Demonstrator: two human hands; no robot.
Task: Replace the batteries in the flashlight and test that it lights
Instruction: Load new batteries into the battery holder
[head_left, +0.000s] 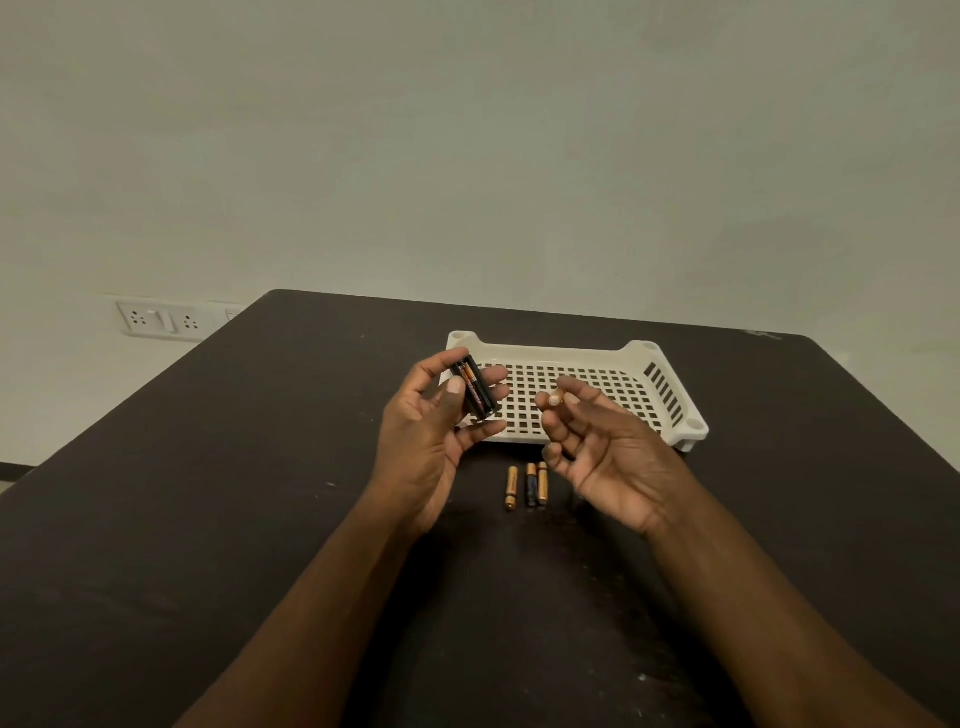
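Left hand (434, 415) grips a black battery holder (475, 389); right hand (597, 441) fingers pinch one battery (556, 399). Three loose batteries (527, 486) lie mid-counter (260, 467).

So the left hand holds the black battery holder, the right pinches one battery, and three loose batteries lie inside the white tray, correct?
Not quite. The head view shows the three loose copper-and-black batteries lying on the dark table, in front of the white perforated plastic tray, not inside it. The rest stands.
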